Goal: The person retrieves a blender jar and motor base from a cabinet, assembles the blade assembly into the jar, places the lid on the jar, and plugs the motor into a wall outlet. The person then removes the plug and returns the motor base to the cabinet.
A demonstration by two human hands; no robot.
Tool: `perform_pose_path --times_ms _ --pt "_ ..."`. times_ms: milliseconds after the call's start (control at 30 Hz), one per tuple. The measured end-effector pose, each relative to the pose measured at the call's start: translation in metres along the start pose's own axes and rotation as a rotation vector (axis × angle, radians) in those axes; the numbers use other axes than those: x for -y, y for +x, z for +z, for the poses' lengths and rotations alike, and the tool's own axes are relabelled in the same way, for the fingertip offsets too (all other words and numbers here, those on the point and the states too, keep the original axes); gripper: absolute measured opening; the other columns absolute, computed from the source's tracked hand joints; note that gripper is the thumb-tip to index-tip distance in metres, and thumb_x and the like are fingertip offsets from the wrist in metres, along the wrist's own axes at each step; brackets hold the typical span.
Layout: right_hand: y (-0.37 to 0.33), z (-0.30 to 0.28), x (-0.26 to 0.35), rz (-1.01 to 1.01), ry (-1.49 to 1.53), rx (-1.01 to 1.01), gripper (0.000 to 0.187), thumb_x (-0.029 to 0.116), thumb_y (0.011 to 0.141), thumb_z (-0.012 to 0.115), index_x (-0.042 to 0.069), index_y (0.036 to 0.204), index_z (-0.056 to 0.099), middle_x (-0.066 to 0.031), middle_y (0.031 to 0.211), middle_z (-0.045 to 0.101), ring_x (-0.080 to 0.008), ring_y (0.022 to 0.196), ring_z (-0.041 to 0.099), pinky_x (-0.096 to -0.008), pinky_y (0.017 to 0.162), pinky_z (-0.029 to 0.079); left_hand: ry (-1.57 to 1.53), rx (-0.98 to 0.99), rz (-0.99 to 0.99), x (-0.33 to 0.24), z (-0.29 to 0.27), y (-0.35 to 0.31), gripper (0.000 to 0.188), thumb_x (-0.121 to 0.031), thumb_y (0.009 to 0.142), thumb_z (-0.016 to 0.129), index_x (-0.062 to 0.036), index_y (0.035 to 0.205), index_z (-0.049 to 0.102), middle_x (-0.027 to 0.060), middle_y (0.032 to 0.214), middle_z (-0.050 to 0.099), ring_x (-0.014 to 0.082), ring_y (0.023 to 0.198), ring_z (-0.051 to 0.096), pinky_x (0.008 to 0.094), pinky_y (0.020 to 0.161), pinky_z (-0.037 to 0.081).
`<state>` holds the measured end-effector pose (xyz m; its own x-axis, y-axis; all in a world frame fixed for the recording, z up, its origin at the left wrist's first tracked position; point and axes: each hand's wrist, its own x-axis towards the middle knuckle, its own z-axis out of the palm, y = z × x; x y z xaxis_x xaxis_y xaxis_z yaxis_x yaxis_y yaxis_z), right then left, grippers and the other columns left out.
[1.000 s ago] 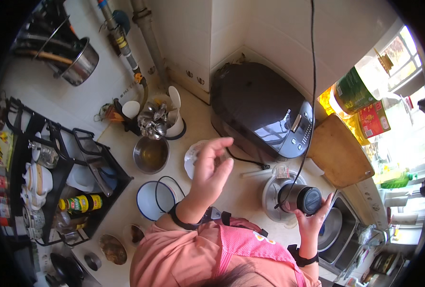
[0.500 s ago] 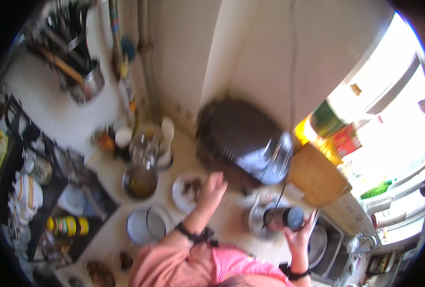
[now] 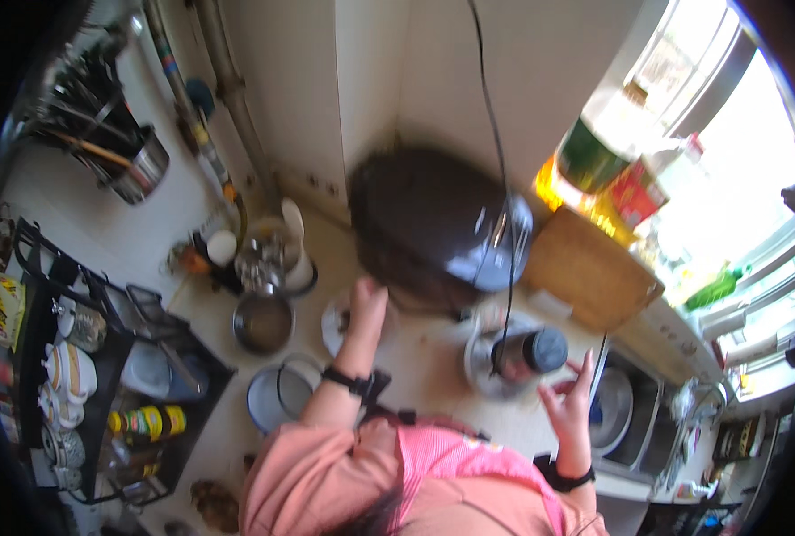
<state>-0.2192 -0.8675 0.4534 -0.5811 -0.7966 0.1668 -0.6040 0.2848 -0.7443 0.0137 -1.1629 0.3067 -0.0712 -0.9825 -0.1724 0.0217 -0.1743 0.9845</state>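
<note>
My left hand (image 3: 367,305) is over the right side of a white plate (image 3: 329,332). Its fingers look curled together, and anything inside them is hidden. Dark pieces of food lie on the plate, partly covered by my hand and forearm. My right hand (image 3: 569,404) is open, thumb and fingers apart, just beside a corded food chopper (image 3: 521,357). The chopper's dark top unit tilts toward that hand, over a round bowl (image 3: 479,364) on the counter. A cord runs up from it. I see no clear contact between hand and chopper.
A large dark rounded appliance (image 3: 433,214) stands behind the plate. To the left are a metal bowl (image 3: 264,323), a pale bucket (image 3: 270,398) and a black rack (image 3: 102,357) of dishes and jars. A wooden cutting board (image 3: 594,268) leans right, near the sink (image 3: 634,411).
My left hand has turned and moved left, from the plate's right edge to over it, fingers now curled. My right hand has come away from the chopper's top. The view has shifted.
</note>
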Motion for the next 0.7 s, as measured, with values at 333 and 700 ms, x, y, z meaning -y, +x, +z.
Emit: perform_pose_path --times_ms 333,700 --pt "-0.002 -0.008 0.014 0.028 0.053 0.031 0.094 0.003 0.075 0.072 0.002 0.146 0.011 -0.0164 0.125 0.047 -0.01 0.073 0.056 -0.0237 0.071 0.049 1.073 0.198 0.005 -0.004 0.004 0.028 0.037 -0.018 0.078 0.055 -0.0141 0.114 0.064 0.0138 0.121 0.059 0.033 0.11 0.055 0.0433 0.093 0.042" --pt "-0.008 -0.021 0.006 0.001 0.075 -0.009 0.092 0.003 0.076 0.071 0.002 0.146 0.011 -0.0179 0.124 0.048 -0.0093 0.072 0.055 -0.0239 0.073 0.047 1.586 0.543 0.509 0.041 0.058 0.012 0.032 -0.017 0.082 0.053 -0.0123 0.111 0.064 0.0113 0.115 0.062 0.0289 0.109 0.056 0.0478 0.095 0.038"
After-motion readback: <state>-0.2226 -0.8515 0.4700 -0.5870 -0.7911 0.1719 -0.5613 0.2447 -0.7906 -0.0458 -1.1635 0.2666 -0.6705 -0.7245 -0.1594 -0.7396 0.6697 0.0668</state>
